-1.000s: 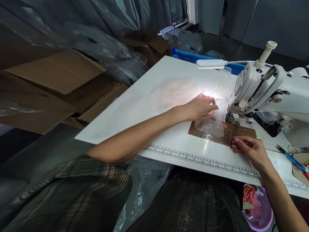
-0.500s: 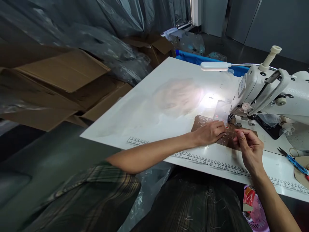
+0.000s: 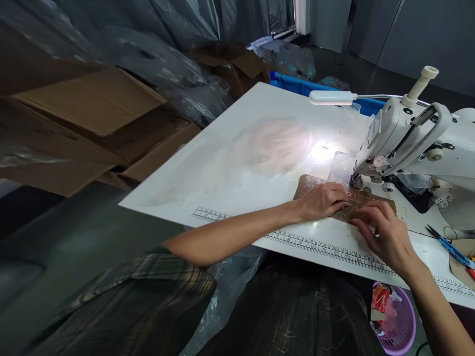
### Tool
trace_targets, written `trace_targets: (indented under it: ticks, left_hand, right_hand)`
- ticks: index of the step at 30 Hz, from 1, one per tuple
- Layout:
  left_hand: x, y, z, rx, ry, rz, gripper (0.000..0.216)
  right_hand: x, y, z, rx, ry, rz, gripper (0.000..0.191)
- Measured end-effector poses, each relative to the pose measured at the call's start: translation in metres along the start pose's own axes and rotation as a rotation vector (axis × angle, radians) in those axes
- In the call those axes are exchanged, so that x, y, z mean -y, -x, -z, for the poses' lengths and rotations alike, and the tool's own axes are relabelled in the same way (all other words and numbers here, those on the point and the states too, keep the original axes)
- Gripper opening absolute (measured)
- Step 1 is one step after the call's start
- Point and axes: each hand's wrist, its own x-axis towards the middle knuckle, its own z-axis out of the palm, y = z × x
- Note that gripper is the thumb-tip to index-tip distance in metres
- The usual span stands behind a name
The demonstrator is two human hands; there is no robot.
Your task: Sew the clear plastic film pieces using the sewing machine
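Observation:
My left hand (image 3: 323, 200) rests with curled fingers on a thin brown sheet (image 3: 306, 184), pressing it against the white tabletop. What lies under the fingertips is hidden. Over the sheet's right part is my right hand (image 3: 388, 232), palm down, its thumb and bent fingers a little apart. I make out nothing between them, though they are slightly blurred. Beyond the left fingers, a clear plastic piece with small red marks (image 3: 336, 173) reaches the sheet. The needle area of a white sewing machine (image 3: 380, 138) stands at the sheet's far edge.
A lamp (image 3: 332, 98) lights the white table (image 3: 208, 168), which has a printed ruler along its front. Blue scissors (image 3: 454, 252) lie at the right. A purple basket (image 3: 410, 324) stands below the table edge. Open cardboard boxes (image 3: 92, 104) are at the left.
My right hand has turned from a raised pinch to palm down and moved slightly left and lower over the brown sheet. My left hand stays about where it was.

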Motion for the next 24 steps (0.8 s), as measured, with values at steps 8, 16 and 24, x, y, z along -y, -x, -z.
trace_targets:
  ticks: [8, 16, 24]
  left_hand:
    - [0.000, 0.000, 0.004, 0.015, 0.035, 0.001, 0.016]
    - [-0.001, 0.004, 0.008, 0.055, 0.152, -0.003, 0.013]
    - [-0.027, 0.001, 0.044, 0.264, 0.028, -0.139, 0.033]
  right_hand:
    - [0.004, -0.022, -0.031, 0.024, -0.129, 0.121, 0.028]
    - [0.009, -0.004, 0.020, 0.916, -0.847, -0.244, 0.049]
    - [-0.041, -0.033, -0.018, 0.173, -0.057, 0.041, 0.034]
